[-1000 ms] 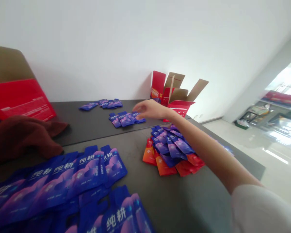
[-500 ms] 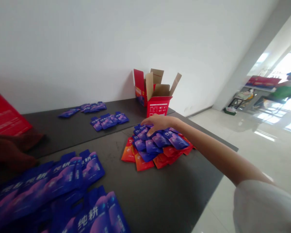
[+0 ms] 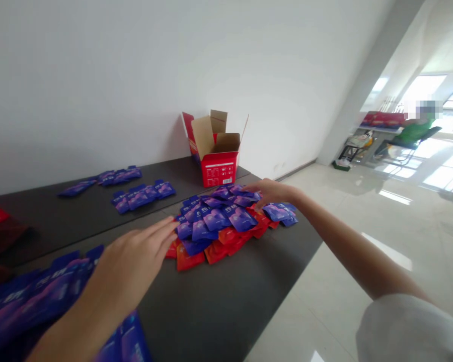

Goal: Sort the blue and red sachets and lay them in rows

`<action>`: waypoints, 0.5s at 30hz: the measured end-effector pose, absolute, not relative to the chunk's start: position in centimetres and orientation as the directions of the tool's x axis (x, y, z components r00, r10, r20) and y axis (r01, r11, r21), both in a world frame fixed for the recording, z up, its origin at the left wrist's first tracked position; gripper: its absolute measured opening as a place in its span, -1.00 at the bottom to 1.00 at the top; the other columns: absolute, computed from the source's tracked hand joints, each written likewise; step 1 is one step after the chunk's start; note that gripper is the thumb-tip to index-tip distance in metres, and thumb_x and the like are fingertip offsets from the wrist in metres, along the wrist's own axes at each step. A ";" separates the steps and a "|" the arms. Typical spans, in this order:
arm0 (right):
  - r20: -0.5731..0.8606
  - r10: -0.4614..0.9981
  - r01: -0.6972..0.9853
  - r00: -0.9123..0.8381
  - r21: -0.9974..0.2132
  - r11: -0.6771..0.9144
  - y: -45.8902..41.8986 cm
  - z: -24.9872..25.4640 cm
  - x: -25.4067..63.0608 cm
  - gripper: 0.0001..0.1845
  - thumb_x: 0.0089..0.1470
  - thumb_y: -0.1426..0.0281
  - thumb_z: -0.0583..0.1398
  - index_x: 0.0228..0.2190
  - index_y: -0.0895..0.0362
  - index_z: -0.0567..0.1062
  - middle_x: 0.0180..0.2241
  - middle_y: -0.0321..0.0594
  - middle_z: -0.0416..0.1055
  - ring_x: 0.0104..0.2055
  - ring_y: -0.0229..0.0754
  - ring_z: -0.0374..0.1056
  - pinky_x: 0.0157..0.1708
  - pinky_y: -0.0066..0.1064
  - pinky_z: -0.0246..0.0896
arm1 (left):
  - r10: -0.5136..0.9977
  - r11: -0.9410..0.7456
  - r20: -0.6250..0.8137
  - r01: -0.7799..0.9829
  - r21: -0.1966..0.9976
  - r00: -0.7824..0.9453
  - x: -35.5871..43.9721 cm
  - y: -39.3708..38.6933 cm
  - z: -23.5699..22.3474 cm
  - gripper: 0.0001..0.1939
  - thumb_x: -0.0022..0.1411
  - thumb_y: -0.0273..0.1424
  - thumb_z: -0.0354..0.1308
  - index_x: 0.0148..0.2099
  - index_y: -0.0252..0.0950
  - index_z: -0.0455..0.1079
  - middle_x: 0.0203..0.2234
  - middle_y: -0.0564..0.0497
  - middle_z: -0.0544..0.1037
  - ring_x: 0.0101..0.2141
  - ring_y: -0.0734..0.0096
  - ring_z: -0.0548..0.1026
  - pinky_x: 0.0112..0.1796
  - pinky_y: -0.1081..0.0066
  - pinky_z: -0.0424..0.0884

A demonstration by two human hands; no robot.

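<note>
One risk: uneven push slumps pouch pile (image 3: pixel 216 219); left hand (image 3: pixel 134 259) flat at 8 o'clock, right hand (image 3: pixel 272 192) wide at 2.

Flat blue pouches (image 3: pixel 215 218) in the middle bear purple-pink rounded shapes and white characters; flat red-orange pouches (image 3: pixel 191 259) lie under them; the far red cardboard box (image 3: pixel 218 171) has white print and tan flaps (image 3: pixel 203 133); the flat counter (image 3: pixel 196 306) is dark grey; the smooth wall (image 3: pixel 117 75), white; the right fabric sleeve (image 3: pixel 403 324), pale grey; the glossy tiled floor (image 3: pixel 324 281), off-white.
</note>
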State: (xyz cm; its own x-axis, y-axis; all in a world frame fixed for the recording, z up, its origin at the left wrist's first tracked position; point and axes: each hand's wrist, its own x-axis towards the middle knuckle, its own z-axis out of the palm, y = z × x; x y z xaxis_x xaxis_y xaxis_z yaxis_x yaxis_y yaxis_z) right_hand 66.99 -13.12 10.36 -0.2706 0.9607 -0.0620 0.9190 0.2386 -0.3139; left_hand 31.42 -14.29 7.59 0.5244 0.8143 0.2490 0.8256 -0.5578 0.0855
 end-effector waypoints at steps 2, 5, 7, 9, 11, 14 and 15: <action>-0.049 0.954 0.924 -0.296 -0.267 0.273 -13.3 8.9 67.4 -0.34 -0.20 0.43 0.29 0.03 0.06 0.37 -0.06 -0.16 0.42 -0.05 -0.05 0.31 -0.11 -0.31 0.20 | 0.776 -0.621 0.169 0.783 0.036 0.608 35.3 -12.2 8.2 -0.61 0.27 -0.26 -0.16 0.08 -0.14 0.29 0.03 0.04 0.41 0.00 0.25 0.38 0.01 0.26 0.30; -0.012 0.954 0.929 -0.299 -0.231 0.288 -13.2 7.3 67.6 -0.40 -0.19 0.46 0.27 -0.01 0.06 0.42 -0.13 -0.17 0.45 -0.09 -0.05 0.31 -0.13 -0.34 0.17 | 0.737 -0.672 0.070 0.740 -0.029 0.672 40.7 -9.5 8.5 -0.57 0.28 -0.23 -0.18 0.13 -0.16 0.22 -0.04 -0.06 0.46 -0.05 0.19 0.42 -0.07 0.25 0.36; 0.005 0.957 0.930 -0.290 -0.235 0.283 -12.9 6.6 67.6 -0.44 -0.17 0.48 0.26 -0.03 0.06 0.44 -0.15 -0.19 0.46 -0.11 -0.08 0.31 -0.15 -0.38 0.17 | 0.718 -0.692 0.030 0.718 -0.074 0.696 43.2 -8.3 8.4 -0.56 0.26 -0.23 -0.13 0.14 -0.19 0.21 -0.09 -0.13 0.49 -0.09 0.13 0.45 -0.10 0.22 0.37; 0.018 0.959 0.929 -0.281 -0.243 0.277 -12.6 6.2 67.7 -0.45 -0.16 0.51 0.24 -0.04 0.06 0.45 -0.12 -0.19 0.45 -0.09 -0.09 0.31 -0.14 -0.40 0.16 | 0.701 -0.710 -0.002 0.697 -0.101 0.713 44.7 -7.4 8.2 -0.57 0.23 -0.23 -0.08 0.11 -0.21 0.25 -0.13 -0.17 0.50 -0.11 0.08 0.46 -0.13 0.19 0.38; 0.033 0.956 0.923 -0.291 -0.253 0.290 -12.5 6.0 67.8 -0.46 -0.13 0.52 0.23 -0.04 0.05 0.44 -0.08 -0.19 0.43 -0.06 -0.09 0.30 -0.12 -0.41 0.16 | 0.694 -0.718 -0.037 0.687 -0.113 0.719 45.3 -6.8 8.0 -0.60 0.22 -0.23 -0.07 0.07 -0.16 0.30 -0.13 -0.17 0.50 -0.13 0.07 0.47 -0.17 0.20 0.40; 0.056 0.942 0.909 -0.330 -0.251 0.333 -12.6 5.7 67.7 -0.50 -0.07 0.51 0.20 -0.03 0.04 0.44 -0.09 -0.20 0.44 -0.07 -0.11 0.32 -0.10 -0.40 0.16 | 0.699 -0.714 -0.061 0.689 -0.129 0.713 45.3 -6.1 7.6 -0.64 0.21 -0.28 -0.06 0.04 -0.11 0.33 -0.12 -0.15 0.49 -0.13 0.07 0.47 -0.18 0.20 0.40; 0.066 0.938 0.907 -0.340 -0.240 0.346 -12.7 5.6 67.6 -0.53 -0.05 0.50 0.19 -0.04 0.06 0.44 -0.11 -0.20 0.45 -0.08 -0.11 0.33 -0.10 -0.40 0.16 | 0.702 -0.710 -0.063 0.691 -0.135 0.709 45.3 -6.0 7.5 -0.64 0.20 -0.30 -0.05 0.04 -0.11 0.33 -0.11 -0.15 0.48 -0.12 0.07 0.46 -0.17 0.20 0.40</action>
